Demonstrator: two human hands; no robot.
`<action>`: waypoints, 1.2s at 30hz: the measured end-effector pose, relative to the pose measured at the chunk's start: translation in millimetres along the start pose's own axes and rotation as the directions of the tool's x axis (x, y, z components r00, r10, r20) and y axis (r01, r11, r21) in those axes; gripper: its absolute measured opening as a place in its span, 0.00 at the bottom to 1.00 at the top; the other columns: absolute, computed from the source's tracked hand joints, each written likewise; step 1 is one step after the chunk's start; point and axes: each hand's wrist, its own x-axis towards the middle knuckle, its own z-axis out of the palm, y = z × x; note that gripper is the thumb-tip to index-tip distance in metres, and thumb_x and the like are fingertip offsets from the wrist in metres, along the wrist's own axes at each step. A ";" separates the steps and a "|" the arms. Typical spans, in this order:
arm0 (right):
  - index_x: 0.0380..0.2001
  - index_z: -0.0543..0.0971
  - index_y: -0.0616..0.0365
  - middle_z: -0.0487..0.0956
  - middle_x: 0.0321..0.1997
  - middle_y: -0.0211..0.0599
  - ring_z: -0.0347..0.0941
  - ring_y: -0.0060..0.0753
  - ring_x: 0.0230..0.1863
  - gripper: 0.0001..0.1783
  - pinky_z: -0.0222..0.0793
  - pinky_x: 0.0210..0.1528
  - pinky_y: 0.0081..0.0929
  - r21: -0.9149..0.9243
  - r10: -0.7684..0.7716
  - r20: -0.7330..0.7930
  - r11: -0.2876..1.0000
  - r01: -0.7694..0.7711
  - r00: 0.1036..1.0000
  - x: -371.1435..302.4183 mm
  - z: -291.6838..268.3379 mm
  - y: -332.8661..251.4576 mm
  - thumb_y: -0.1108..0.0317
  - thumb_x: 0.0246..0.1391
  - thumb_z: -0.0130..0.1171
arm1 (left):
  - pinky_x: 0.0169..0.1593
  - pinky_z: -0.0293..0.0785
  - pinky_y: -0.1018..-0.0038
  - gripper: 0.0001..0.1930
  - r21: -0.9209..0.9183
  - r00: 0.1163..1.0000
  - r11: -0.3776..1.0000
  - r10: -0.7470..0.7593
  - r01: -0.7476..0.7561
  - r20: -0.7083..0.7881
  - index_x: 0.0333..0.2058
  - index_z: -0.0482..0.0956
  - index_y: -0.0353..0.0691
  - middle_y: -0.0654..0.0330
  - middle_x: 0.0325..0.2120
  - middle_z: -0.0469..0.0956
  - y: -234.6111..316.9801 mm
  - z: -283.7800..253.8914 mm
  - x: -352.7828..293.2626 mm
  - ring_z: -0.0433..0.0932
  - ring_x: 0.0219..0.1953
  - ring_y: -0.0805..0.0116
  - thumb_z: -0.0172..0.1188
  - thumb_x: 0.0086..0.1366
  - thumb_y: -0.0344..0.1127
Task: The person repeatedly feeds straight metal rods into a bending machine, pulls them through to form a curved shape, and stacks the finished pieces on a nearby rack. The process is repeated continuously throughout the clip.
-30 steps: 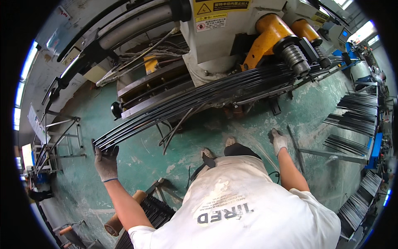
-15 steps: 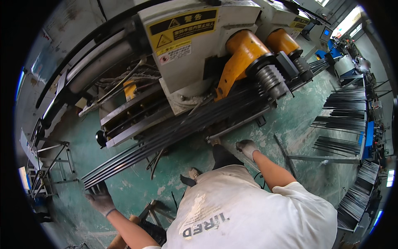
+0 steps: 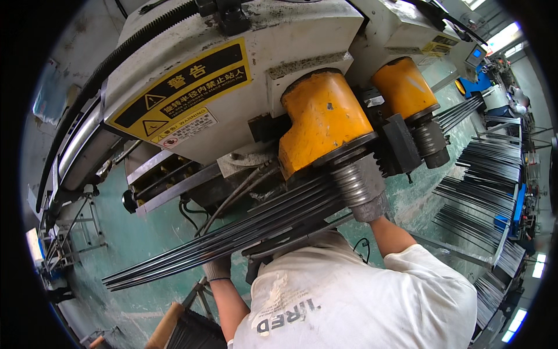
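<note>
Gripping the dark rods (image 3: pixel 232 241) nearer the machine (image 3: pixel 244 75) now, left hand (image 3: pixel 218 269); right hand hidden.

Rod bundle (image 3: pixel 232 238) runs lower-left to upper-right under the machine (image 3: pixel 232 87), passing below the roller head (image 3: pixel 325 122); 2nd roller head (image 3: pixel 404 87) sits to its right. Left hand (image 3: pixel 218 269) touches bundle from beneath, w/ right forearm (image 3: pixel 390 235) under the coil (image 3: pixel 360 189). More rod stacks (image 3: pixel 482 174) lie on racks far right.

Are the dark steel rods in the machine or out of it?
In: the rods run under the grey roller; left hand touches them.
</note>
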 end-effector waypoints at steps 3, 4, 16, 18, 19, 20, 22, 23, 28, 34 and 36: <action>0.54 0.89 0.60 0.92 0.51 0.48 0.88 0.47 0.56 0.26 0.78 0.60 0.43 0.212 -0.009 -0.048 0.977 0.019 0.999 33.8 16.5 26.1 0.48 0.75 0.58 | 0.70 0.75 0.52 0.23 -0.025 0.996 0.997 -0.081 0.080 -0.033 0.62 0.85 0.46 0.57 0.64 0.84 11.6 -14.1 -6.8 0.80 0.67 0.49 0.71 0.72 0.47; 0.54 0.89 0.60 0.92 0.51 0.48 0.88 0.47 0.56 0.26 0.78 0.60 0.43 0.359 -0.003 -0.061 0.933 0.024 0.998 43.3 31.5 39.9 0.48 0.75 0.58 | 0.70 0.76 0.53 0.24 -0.276 0.988 0.951 -0.153 0.139 -0.032 0.62 0.85 0.45 0.57 0.64 0.84 -2.0 -8.5 -9.1 0.80 0.67 0.50 0.73 0.71 0.47; 0.55 0.91 0.61 0.92 0.54 0.50 0.88 0.52 0.57 0.29 0.78 0.64 0.43 0.228 0.281 0.086 0.928 -0.293 0.956 -124.7 64.5 41.1 0.46 0.69 0.64 | 0.66 0.81 0.49 0.24 -0.982 0.966 -0.023 -0.178 0.188 0.189 0.63 0.83 0.37 0.50 0.62 0.86 23.9 -26.0 4.7 0.86 0.62 0.47 0.75 0.70 0.32; 0.54 0.91 0.61 0.92 0.54 0.52 0.88 0.54 0.57 0.28 0.78 0.64 0.44 0.287 0.307 0.026 0.909 -0.301 0.951 -158.5 58.0 38.2 0.46 0.69 0.64 | 0.70 0.75 0.39 0.22 -0.909 0.973 -0.383 -0.090 0.164 0.214 0.66 0.81 0.42 0.45 0.64 0.83 17.1 -23.0 4.3 0.82 0.66 0.39 0.64 0.78 0.43; 0.54 0.91 0.61 0.91 0.53 0.53 0.88 0.55 0.57 0.28 0.79 0.63 0.44 0.318 0.321 -0.003 0.898 -0.303 0.947 -171.3 55.7 37.3 0.46 0.69 0.64 | 0.69 0.75 0.41 0.20 -0.900 0.976 -0.403 -0.066 0.165 0.208 0.64 0.82 0.42 0.47 0.63 0.83 22.0 -25.2 6.0 0.81 0.65 0.40 0.63 0.80 0.45; 0.54 0.91 0.61 0.91 0.53 0.54 0.88 0.55 0.58 0.28 0.79 0.63 0.44 0.325 0.316 -0.063 0.903 -0.280 0.947 -181.0 51.7 36.2 0.47 0.69 0.64 | 0.68 0.75 0.42 0.19 -0.891 0.978 -0.423 -0.045 0.166 0.203 0.62 0.82 0.42 0.48 0.62 0.83 25.4 -29.7 4.7 0.80 0.64 0.41 0.61 0.81 0.47; 0.54 0.91 0.62 0.91 0.53 0.55 0.88 0.55 0.58 0.28 0.79 0.63 0.43 0.329 0.300 -0.170 0.915 -0.233 0.939 -195.9 40.1 31.2 0.47 0.69 0.64 | 0.66 0.74 0.45 0.19 -0.873 0.981 -0.460 -0.016 0.166 0.194 0.58 0.82 0.43 0.51 0.60 0.82 41.4 -51.3 -4.3 0.78 0.63 0.44 0.57 0.83 0.50; 0.54 0.91 0.62 0.91 0.53 0.55 0.88 0.55 0.57 0.28 0.79 0.63 0.43 0.374 0.290 -0.223 0.907 -0.193 0.931 -201.0 29.7 26.3 0.48 0.69 0.64 | 0.67 0.74 0.45 0.19 -0.870 0.982 -0.471 -0.042 0.142 0.183 0.57 0.82 0.43 0.50 0.61 0.82 47.5 -58.7 -7.2 0.78 0.62 0.44 0.57 0.83 0.50; 0.56 0.89 0.63 0.91 0.50 0.54 0.87 0.46 0.52 0.25 0.78 0.61 0.38 0.606 0.167 -0.518 0.764 0.222 0.839 -191.2 -39.7 -34.6 0.54 0.69 0.64 | 0.74 0.72 0.43 0.24 -0.854 0.994 -0.514 0.026 -0.076 -0.104 0.63 0.83 0.38 0.46 0.63 0.84 72.4 -121.5 -16.6 0.80 0.66 0.42 0.55 0.79 0.46; 0.69 0.81 0.68 0.86 0.67 0.41 0.79 0.36 0.65 0.32 0.70 0.72 0.35 0.722 0.162 -0.686 0.274 0.635 0.710 -185.5 -122.9 -134.3 0.51 0.76 0.64 | 0.80 0.67 0.47 0.29 -0.864 0.980 -0.463 -0.084 -0.197 -0.178 0.70 0.78 0.31 0.39 0.67 0.81 61.7 -166.0 -32.1 0.79 0.70 0.42 0.54 0.79 0.42; 0.70 0.79 0.68 0.85 0.66 0.42 0.78 0.38 0.65 0.32 0.69 0.72 0.37 0.692 0.220 -0.719 0.137 0.708 0.660 -171.4 -135.4 -155.3 0.51 0.77 0.63 | 0.80 0.66 0.49 0.30 -0.837 0.965 -0.481 -0.123 -0.263 -0.232 0.72 0.76 0.29 0.40 0.68 0.80 94.9 -183.5 -40.0 0.78 0.70 0.43 0.54 0.81 0.44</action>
